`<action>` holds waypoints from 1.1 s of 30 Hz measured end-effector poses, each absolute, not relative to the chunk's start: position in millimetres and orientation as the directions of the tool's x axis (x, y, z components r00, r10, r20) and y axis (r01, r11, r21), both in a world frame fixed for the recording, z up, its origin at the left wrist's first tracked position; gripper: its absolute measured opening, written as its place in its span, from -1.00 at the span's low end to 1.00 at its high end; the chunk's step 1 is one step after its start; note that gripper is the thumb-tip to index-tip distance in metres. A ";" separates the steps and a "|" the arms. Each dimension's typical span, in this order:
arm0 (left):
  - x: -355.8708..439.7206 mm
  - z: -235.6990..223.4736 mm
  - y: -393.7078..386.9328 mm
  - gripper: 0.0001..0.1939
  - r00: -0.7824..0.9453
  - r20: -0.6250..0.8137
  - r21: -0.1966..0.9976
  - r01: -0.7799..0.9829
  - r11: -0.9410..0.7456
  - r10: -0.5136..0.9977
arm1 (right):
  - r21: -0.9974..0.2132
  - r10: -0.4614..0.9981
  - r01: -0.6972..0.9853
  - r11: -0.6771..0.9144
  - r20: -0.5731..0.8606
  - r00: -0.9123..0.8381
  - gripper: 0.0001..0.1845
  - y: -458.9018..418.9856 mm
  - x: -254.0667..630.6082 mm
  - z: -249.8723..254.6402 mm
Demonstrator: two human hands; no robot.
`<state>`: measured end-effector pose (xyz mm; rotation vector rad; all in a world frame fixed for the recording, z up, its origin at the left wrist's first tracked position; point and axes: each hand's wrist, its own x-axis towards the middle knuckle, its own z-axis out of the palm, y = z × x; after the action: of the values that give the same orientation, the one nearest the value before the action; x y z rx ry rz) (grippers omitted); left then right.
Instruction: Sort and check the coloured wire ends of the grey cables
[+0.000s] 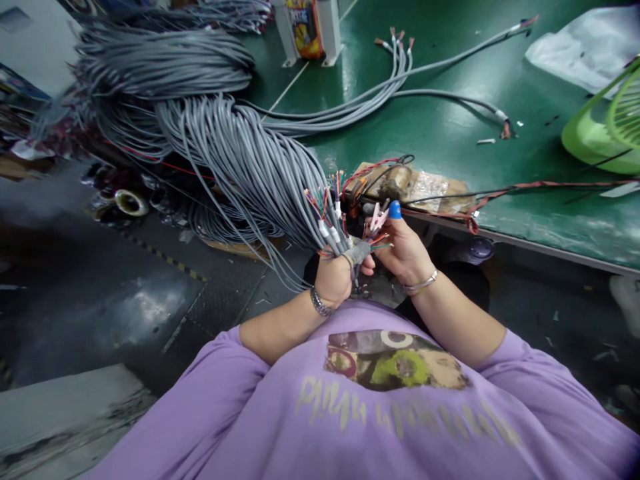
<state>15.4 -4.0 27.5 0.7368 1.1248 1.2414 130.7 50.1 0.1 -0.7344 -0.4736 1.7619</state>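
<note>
My left hand [334, 279] is closed around the end of a bunch of grey cables [280, 163]; a grey wrap covers its thumb. Stripped ends with thin coloured wires [319, 203] and white sleeves fan out above that hand. Close beside it, my right hand [407, 250] has its fingers bent together, with a blue cover [395, 209] on the thumb. A pale pink clip-like piece [379, 218] shows at these fingertips, along with coloured wire ends [381, 241]. What exactly the right fingers pinch is partly hidden.
Thick coils of grey cable [165, 63] hang over the left side of the green table [450, 120]. A taped block [415, 185] with red and black wires lies at the table edge. Further right are a green plastic fan [607, 117] and a plastic bag [583, 50].
</note>
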 end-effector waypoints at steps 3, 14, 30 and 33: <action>15.3 27.7 -3.5 -0.62 -0.048 -0.253 0.913 -0.343 0.222 0.966 | -0.631 0.946 -0.706 -0.320 -0.252 -0.204 -0.52 53.1 128.9 -0.2; 14.1 20.4 -0.5 -0.59 -0.020 -0.249 0.927 -0.293 0.232 0.968 | -0.592 0.932 -0.723 -0.355 -0.282 -0.226 -0.55 52.9 126.0 0.5; 11.2 24.4 -8.1 -0.61 -0.059 -0.243 0.921 -0.326 0.212 0.968 | -0.593 0.919 -0.705 -0.389 -0.303 -0.252 -0.68 50.4 133.7 7.6; 14.6 25.2 -5.6 -0.63 -0.090 -0.247 0.919 -0.336 0.204 0.965 | -0.668 0.958 -0.690 -0.278 -0.244 -0.150 -0.68 48.8 131.7 1.6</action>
<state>14.6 -5.6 25.2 0.7342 1.1539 1.2682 131.7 48.8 1.6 -0.7663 -0.4833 1.7175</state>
